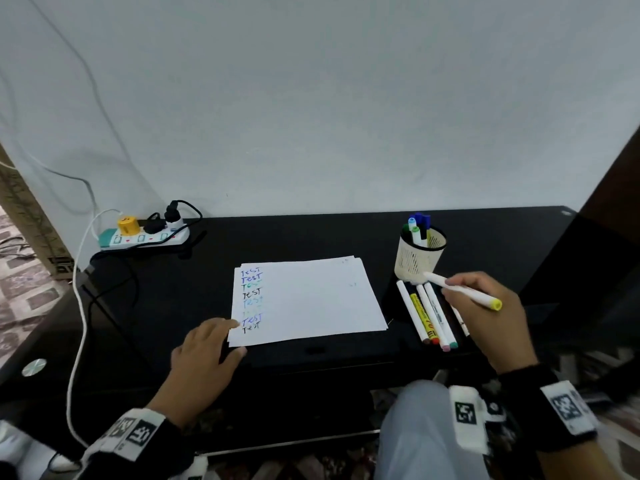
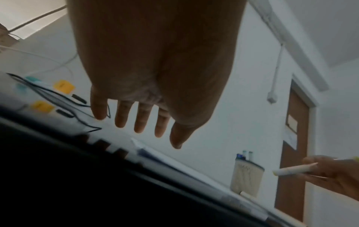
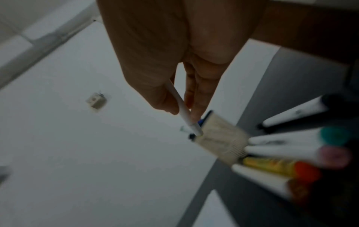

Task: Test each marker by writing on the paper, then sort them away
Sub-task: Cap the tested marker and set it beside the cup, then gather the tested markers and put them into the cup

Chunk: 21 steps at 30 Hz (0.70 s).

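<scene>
A white paper sheet (image 1: 311, 299) lies on the black table (image 1: 173, 306), with a column of "Test" words down its left side. My left hand (image 1: 207, 348) rests flat at the sheet's near-left corner, fingers straight (image 2: 139, 121). My right hand (image 1: 481, 306) pinches a white marker with a yellow end (image 1: 460, 291), held in the air in front of the cream mesh cup (image 1: 419, 254). The same marker (image 3: 184, 110) shows between thumb and fingers in the right wrist view. Several capped markers (image 1: 426, 313) lie side by side on the table beneath that hand.
The mesh cup (image 2: 246, 176) holds several blue and green markers (image 1: 417, 226). A power strip (image 1: 145, 237) with plugs and cables sits at the table's back left. A white cable (image 1: 78, 323) hangs off the left edge. A wall stands right behind the table.
</scene>
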Each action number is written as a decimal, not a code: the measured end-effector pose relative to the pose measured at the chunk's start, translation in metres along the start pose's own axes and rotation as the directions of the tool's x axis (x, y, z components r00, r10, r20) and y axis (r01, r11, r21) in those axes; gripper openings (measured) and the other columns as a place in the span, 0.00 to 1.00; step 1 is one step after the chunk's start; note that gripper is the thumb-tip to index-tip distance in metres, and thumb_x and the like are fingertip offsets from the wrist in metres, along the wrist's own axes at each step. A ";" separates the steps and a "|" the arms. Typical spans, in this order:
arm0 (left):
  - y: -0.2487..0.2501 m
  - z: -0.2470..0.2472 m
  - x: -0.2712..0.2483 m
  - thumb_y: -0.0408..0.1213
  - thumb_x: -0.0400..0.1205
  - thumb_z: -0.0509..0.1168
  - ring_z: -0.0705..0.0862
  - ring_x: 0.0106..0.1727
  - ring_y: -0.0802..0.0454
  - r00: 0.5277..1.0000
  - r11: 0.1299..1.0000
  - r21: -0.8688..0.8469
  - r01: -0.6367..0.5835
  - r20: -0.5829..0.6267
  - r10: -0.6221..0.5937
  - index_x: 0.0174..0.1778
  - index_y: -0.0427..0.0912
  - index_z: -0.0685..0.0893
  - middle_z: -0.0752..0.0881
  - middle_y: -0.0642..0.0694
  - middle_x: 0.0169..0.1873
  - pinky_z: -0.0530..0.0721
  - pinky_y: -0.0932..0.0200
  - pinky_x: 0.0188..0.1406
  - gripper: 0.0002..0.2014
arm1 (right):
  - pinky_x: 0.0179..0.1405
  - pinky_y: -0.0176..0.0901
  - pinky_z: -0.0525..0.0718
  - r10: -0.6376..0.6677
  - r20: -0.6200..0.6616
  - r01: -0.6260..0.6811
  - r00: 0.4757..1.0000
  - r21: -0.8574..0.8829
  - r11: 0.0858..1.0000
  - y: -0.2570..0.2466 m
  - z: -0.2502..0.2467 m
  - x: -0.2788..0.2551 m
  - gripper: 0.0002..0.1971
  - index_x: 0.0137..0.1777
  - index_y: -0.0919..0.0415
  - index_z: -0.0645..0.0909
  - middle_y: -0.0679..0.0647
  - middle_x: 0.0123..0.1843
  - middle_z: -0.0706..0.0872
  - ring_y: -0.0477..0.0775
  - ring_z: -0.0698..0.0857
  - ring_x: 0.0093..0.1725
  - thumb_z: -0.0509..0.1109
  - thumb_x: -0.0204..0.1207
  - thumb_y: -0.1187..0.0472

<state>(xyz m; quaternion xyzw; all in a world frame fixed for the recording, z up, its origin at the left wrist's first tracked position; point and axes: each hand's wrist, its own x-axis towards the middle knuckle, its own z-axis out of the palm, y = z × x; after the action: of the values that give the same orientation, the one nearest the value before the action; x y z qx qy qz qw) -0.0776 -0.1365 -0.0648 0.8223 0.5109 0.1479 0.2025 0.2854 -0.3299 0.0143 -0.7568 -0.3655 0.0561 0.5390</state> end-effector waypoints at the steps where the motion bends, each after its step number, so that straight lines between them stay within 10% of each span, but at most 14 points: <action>1: -0.003 0.006 0.002 0.55 0.84 0.61 0.63 0.81 0.50 0.999 0.999 0.039 0.034 0.020 -0.035 0.76 0.62 0.70 0.67 0.56 0.78 0.62 0.40 0.77 0.23 | 0.49 0.52 0.86 -0.010 0.007 0.011 1.000 -0.082 0.997 0.014 -0.006 0.006 0.07 0.44 0.46 0.90 0.45 0.46 0.92 0.50 0.90 0.49 0.76 0.78 0.61; 11: -0.013 0.026 0.002 0.59 0.85 0.56 0.50 0.86 0.52 0.999 0.986 0.164 0.036 0.019 -0.039 0.81 0.67 0.64 0.57 0.58 0.85 0.51 0.43 0.80 0.26 | 0.67 0.36 0.71 -0.020 0.445 0.291 0.896 -0.552 0.781 0.094 -0.002 0.049 0.22 0.68 0.56 0.87 0.52 0.71 0.80 0.52 0.82 0.69 0.80 0.73 0.61; 21: -0.019 0.030 0.002 0.58 0.85 0.58 0.52 0.86 0.52 1.000 0.984 0.179 0.027 0.008 -0.029 0.80 0.65 0.66 0.58 0.57 0.85 0.51 0.43 0.79 0.26 | 0.75 0.48 0.76 -0.065 0.397 0.303 0.916 -0.573 0.762 0.104 0.013 0.050 0.20 0.71 0.63 0.85 0.58 0.77 0.79 0.58 0.81 0.74 0.73 0.79 0.62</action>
<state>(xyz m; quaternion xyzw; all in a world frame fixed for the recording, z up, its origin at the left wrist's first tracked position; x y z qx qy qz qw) -0.0781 -0.1321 -0.1004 0.8307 0.5324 0.0944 0.1327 0.3663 -0.3046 -0.0646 -0.8287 -0.5276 0.0131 0.1864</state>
